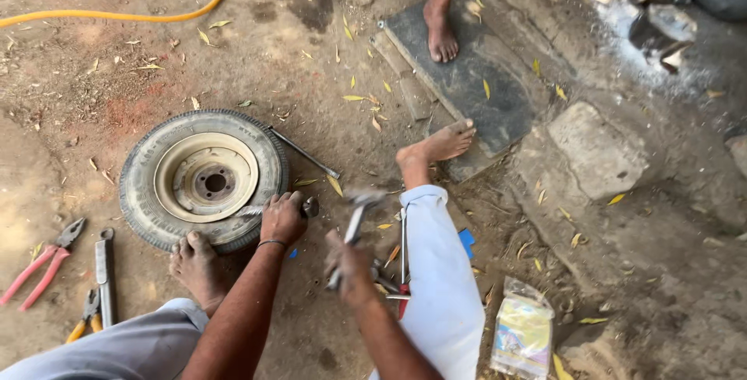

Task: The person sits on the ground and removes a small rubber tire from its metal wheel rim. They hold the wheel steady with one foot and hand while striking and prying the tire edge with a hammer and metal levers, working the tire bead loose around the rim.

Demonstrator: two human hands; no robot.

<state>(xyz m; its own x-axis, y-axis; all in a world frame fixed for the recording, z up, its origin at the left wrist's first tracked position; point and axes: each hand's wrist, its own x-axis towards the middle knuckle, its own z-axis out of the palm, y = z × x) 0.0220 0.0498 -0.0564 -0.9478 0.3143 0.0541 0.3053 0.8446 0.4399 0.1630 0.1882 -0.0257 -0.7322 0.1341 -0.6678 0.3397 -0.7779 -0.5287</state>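
**Hammer raised over tool at the tyre**

I see my left hand (pixel 282 218) closed on a short metal tool (pixel 257 210), pinning it against the tyre (pixel 204 179) on the dirt ground, likely to steady it. My right hand (pixel 348 265), fisted, lifts a blurred hammer (pixel 355 220), wrist cocked.

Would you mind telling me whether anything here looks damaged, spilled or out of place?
Nothing looks damaged. Tools lie scattered on the dirt: red pliers and a wrench left of the tyre, a long bar beside it. The right hand swings a blurred hammer.
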